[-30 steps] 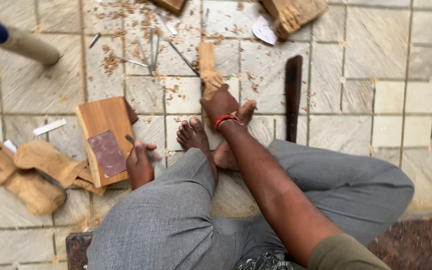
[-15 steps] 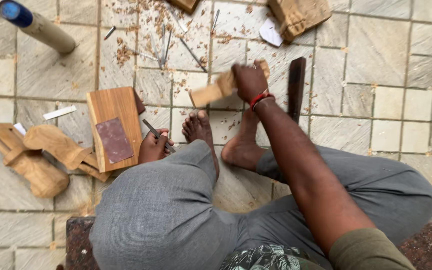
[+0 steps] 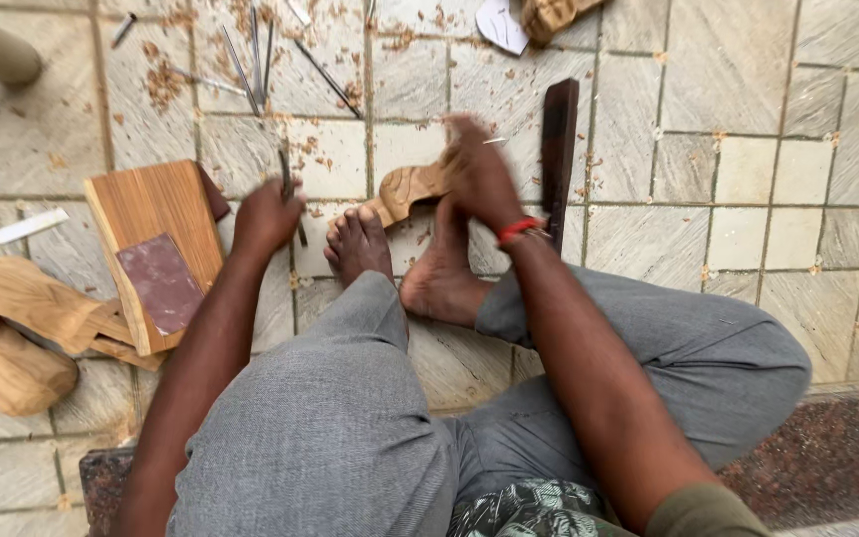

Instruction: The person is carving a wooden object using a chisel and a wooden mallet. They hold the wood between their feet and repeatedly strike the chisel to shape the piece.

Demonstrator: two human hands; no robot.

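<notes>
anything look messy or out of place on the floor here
Yes: wood shavings are scattered over the tiled floor near the loose metal tools. Otherwise the left hand grips a thin tool and the right hand holds the carved wood piece against the feet.

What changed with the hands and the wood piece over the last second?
The right hand lifted the carved wood piece off the tiles and brought it down by the feet. The left hand left the floor and picked up a thin metal tool. The sandpaper board stayed put.
</notes>
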